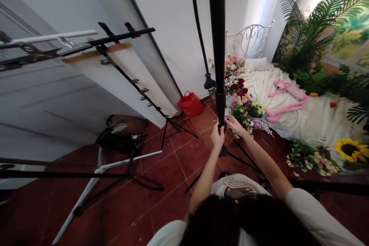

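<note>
While the left hand clamps its fingers round the black tubular metal pole, steady it; beside it, whether the right hand grips is unclear.

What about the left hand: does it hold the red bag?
No, the left hand is on the black pole, while the red bag sits on the floor.

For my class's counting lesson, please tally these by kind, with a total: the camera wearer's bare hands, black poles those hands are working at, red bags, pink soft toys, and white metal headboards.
Hands (left hand and right hand): 2
Black pole at the hands: 1
Red bag: 1
Pink soft toy: 1
White metal headboard: 1
Total: 6
</note>
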The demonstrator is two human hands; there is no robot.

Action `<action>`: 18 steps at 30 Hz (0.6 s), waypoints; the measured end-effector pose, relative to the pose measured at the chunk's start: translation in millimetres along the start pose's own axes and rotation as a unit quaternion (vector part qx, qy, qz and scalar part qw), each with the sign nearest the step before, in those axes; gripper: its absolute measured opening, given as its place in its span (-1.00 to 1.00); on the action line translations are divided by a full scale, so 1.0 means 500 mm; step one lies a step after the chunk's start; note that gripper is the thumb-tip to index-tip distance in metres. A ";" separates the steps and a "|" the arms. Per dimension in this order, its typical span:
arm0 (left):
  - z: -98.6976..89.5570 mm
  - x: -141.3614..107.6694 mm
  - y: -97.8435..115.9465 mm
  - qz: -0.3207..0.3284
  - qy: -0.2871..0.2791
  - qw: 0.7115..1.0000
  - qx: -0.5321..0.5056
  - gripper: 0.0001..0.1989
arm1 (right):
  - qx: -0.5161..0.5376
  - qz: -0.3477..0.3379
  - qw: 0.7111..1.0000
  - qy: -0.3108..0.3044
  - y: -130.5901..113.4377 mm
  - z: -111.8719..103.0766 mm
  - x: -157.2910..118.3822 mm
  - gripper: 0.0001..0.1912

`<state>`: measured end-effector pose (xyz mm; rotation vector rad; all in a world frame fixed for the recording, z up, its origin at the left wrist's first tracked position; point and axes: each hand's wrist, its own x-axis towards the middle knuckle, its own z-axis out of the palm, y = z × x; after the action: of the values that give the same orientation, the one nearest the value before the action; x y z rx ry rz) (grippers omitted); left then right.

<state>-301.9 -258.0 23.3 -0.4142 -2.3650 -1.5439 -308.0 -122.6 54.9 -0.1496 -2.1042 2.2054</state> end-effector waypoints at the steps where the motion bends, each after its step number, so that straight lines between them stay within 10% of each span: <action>1: -0.001 0.000 0.002 0.001 -0.002 1.000 0.000 -0.53 | 0.011 -0.002 1.000 0.013 0.003 0.007 0.003 -0.42; 18: -0.010 0.000 0.018 -0.011 -0.007 1.000 -0.023 -0.53 | -0.165 0.022 0.968 0.186 -0.040 0.033 0.024 -0.72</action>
<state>-297.9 -259.1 32.9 -0.4117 -2.3565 -1.6137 -322.4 -136.6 75.7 -0.5892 -2.2337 1.6613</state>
